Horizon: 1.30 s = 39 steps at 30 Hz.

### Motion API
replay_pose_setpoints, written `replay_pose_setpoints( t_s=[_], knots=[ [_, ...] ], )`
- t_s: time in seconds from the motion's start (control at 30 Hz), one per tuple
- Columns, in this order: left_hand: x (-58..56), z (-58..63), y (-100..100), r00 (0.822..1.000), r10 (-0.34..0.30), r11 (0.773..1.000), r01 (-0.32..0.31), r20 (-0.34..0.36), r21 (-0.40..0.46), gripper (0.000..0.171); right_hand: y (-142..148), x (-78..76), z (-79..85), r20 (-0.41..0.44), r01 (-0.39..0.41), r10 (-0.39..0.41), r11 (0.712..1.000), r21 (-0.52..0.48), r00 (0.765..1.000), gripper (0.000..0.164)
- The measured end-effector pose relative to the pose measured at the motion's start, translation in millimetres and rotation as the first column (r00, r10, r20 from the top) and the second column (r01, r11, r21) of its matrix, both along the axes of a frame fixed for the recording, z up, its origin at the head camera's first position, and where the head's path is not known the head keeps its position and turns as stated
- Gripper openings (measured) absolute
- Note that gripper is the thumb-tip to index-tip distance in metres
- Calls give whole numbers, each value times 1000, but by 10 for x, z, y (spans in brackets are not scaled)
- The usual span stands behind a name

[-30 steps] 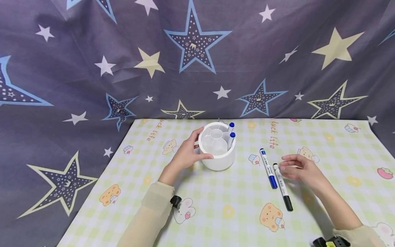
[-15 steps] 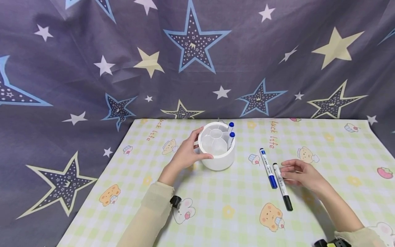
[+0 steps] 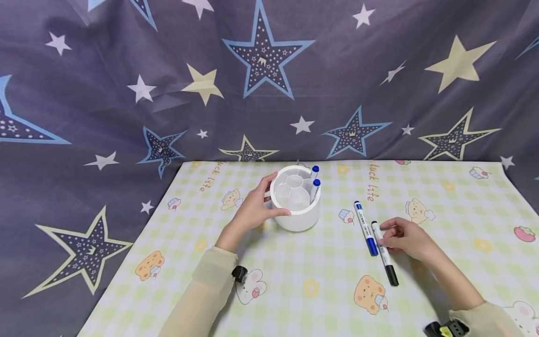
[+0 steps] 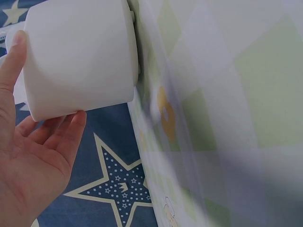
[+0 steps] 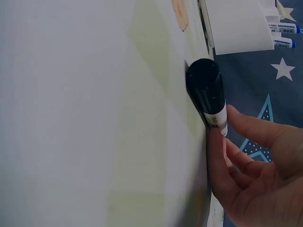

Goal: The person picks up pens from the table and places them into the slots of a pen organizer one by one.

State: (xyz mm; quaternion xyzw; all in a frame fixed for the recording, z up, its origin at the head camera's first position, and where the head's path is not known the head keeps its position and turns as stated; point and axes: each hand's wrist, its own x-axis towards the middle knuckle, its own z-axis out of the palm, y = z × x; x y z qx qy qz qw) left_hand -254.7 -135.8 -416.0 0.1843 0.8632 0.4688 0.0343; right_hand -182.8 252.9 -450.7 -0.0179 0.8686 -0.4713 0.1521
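With the left hand (image 3: 256, 209), gripping a white round holder (image 3: 300, 220) by its left part: thumb over the front of the rim, fingers curled around the side behind. With the right hand (image 3: 408, 238), pinching a black-capped marker (image 3: 387, 260) between thumb and fingers, close to the end opposite to the thick black cap. In the right wrist view, showing this cap toward the camera, thumb on one side and a finger on the other. Cannot tell about contact of the pinched end with the desk (image 3: 290, 262).

Just to the left of this marker, and almost parallel to it, can see a blue-capped marker (image 3: 365, 228) lying on the desk, well apart from the holder. Inside the holder, divided into compartments around a round middle one, can see two blue-topped markers (image 3: 315, 191) standing at the right side, slightly tilted.

On both forearms, wearing light sleeves (image 3: 193, 292). Under everything, a checked cover with printed bears, cakes and flowers. Behind the desk, hanging, a dark cloth (image 3: 328, 75) with blue, cream and white stars.
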Motion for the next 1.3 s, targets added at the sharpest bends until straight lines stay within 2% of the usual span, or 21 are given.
replay_pose_setpoints(
  t_s=[0.23,0.37,0.7,0.9,1.17,1.3],
  knots=[
    [2,7,6,1000,6,1000,-6,-1,-3,109,-31,-3,34,13,11,-11,999,30,1000,49],
    [2,7,11,1000,7,1000,-7,-1,-7,108,-27,6,46,24,15,-15,1000,4,1000,50],
    [-16,-22,7,1000,9,1000,-9,-6,4,107,32,7,64,-12,-4,3,996,-86,1000,55],
    [-13,-18,8,1000,7,1000,-7,-11,5,108,13,13,93,-31,20,-23,995,-102,999,56],
    [-20,-32,7,1000,9,1000,-9,-13,3,107,-21,44,104,-60,26,-38,983,-182,997,55],
    [-21,-40,5,1000,11,1000,-11,-10,1,107,-57,48,117,-47,57,-69,975,-217,997,55]
  ],
)
